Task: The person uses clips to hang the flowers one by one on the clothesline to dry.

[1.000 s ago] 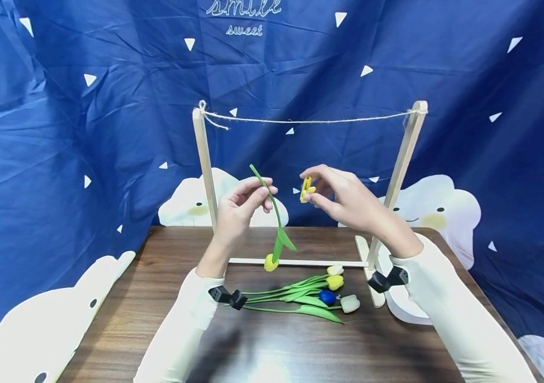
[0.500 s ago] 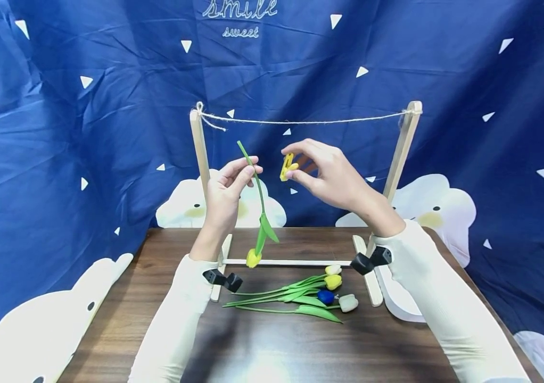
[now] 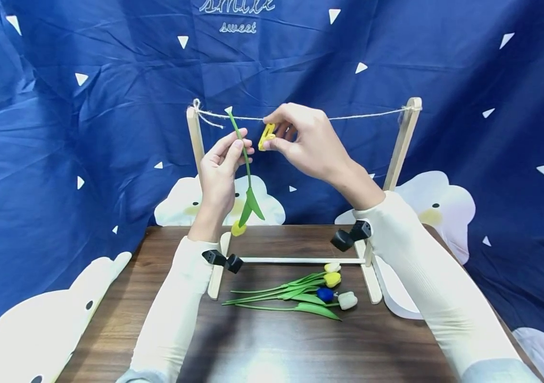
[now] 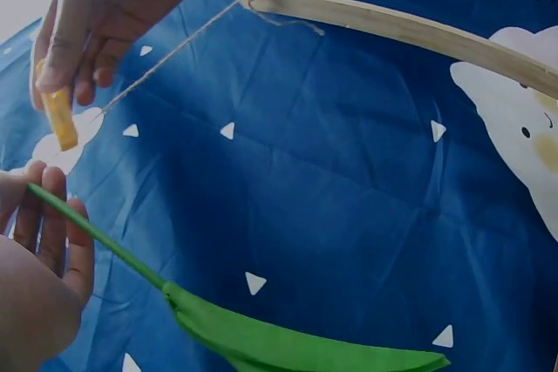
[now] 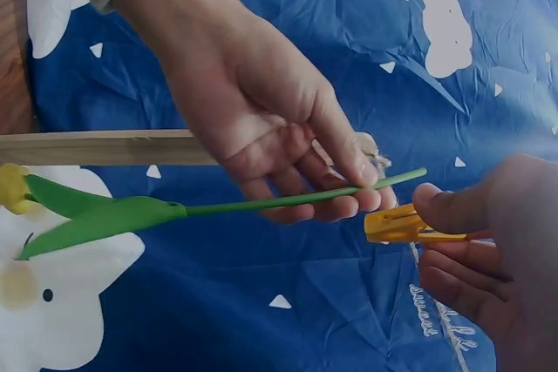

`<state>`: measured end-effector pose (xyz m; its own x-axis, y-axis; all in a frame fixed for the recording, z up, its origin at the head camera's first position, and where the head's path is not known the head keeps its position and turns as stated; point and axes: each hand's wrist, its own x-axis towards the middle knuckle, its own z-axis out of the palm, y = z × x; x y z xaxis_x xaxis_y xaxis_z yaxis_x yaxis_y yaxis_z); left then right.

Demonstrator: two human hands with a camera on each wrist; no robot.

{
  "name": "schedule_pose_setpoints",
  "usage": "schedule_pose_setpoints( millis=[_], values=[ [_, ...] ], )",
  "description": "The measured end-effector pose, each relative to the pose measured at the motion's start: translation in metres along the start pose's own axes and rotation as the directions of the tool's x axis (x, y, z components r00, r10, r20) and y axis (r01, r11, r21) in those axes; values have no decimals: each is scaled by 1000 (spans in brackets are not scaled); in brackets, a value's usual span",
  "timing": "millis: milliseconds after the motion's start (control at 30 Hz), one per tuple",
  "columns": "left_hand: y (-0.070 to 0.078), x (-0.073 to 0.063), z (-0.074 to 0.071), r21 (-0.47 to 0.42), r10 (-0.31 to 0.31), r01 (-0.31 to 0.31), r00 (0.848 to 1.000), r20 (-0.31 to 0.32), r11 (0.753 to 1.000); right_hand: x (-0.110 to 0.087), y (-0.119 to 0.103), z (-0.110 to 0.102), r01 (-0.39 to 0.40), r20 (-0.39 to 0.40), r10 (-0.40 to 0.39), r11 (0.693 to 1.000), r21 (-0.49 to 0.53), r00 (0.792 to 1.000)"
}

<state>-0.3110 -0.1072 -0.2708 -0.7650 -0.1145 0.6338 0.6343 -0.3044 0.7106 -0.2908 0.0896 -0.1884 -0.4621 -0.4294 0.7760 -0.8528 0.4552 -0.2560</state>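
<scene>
My left hand [image 3: 222, 170] pinches the green stem of a yellow tulip [image 3: 248, 175] between thumb and fingers. The tulip hangs bloom down, and its stem end overlaps the string [image 3: 358, 115] in the head view. My right hand [image 3: 307, 141] pinches a yellow clothespin [image 3: 266, 136] between thumb and fingertips, just right of the stem. In the right wrist view the clothespin [image 5: 401, 224] lies close below the stem's end, apart from the left hand [image 5: 261, 119]. The left wrist view shows the leaf [image 4: 296, 333] large in front and the clothespin [image 4: 59, 119] above the left fingers.
The string runs between two wooden posts [image 3: 403, 143] joined by a low white bar [image 3: 301, 260]. Several tulips [image 3: 296, 292] with white, yellow and blue blooms lie on the brown table [image 3: 272, 346]. A white rounded object [image 3: 398, 292] stands behind the right post's foot.
Both hands have risen and shifted left, taking the tulip and the clothespin up to about string height. The gap between them has narrowed. The tulips on the table have stayed put.
</scene>
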Motion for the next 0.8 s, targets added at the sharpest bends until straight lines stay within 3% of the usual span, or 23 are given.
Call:
schedule_pose_setpoints(
  millis=[267,600,800],
  values=[
    [3,9,5,-17,9,-10,996,-93,1000,29,-13,-1,-15,-29,15,1000,-13,999],
    [5,16,9,-52,24,-34,983,-184,998,58,-19,3,-128,-77,139,983,134,987],
    [3,17,12,-66,33,-51,968,-249,996,69,-17,10,-169,-87,181,977,132,980]
  ],
)
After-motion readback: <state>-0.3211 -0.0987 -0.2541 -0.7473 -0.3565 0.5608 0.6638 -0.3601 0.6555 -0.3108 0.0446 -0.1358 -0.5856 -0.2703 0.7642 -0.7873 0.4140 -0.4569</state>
